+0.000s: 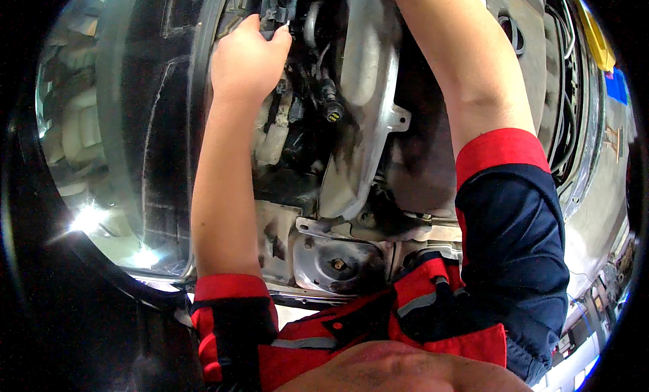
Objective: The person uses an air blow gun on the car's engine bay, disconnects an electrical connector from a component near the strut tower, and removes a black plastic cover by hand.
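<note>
Left hand (249, 57) raised into the engine bay, fingers (277, 44) curled and closed around a black connector block (276, 13) near the upper edge; right forearm (466, 67) extended upward past a grey metal shield (368, 115), hand itself out of view, finger state impossible to tell; loose black plug (332, 110) hung just below and right of the left hand, apart from it; round strut mount (338, 263) seated low in the bay, beside the red-trimmed sleeve (500, 152).
</note>
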Demonstrator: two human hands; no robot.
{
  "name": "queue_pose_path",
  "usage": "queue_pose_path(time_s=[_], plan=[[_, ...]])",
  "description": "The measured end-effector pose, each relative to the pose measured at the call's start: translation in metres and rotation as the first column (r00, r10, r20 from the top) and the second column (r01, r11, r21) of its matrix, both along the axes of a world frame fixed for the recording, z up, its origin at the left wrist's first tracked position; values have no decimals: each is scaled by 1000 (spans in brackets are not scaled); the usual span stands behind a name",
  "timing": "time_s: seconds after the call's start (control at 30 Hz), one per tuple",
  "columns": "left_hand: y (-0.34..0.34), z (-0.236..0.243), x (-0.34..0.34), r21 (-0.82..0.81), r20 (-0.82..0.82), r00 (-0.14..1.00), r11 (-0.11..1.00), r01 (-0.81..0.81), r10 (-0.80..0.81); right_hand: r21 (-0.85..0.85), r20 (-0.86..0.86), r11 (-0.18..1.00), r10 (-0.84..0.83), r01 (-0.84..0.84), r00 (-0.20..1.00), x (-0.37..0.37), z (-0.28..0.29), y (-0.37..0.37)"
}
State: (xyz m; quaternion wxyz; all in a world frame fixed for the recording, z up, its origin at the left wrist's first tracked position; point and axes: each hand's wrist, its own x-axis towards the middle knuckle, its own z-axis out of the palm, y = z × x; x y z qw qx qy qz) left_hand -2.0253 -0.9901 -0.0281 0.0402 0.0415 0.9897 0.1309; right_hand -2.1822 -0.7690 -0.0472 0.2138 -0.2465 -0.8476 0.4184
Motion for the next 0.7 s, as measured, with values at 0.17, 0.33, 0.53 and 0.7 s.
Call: queue_pose_path(time_s=[0.17, 0.33, 0.53, 0.7], plan=[[0, -1, 0, -7, -16, 1000, 1000, 4, -4, -37, -65, 999, 35, -38, 997, -3, -6, 2], [0, -3, 0, -18, -14, 1000, 1000, 9, -9, -89, -90, 991, 93, -101, 992, -2, -6, -1], [3, 0, 2, -18, -13, 1000, 1000, 4, -5, -110, -87, 988, 97, -106, 991, 6, -4, -2], [3, -3, 2, -34, -9, 1000, 999, 1, -1, -103, -102, 989, 96, -106, 990, 5, -5, -2]])
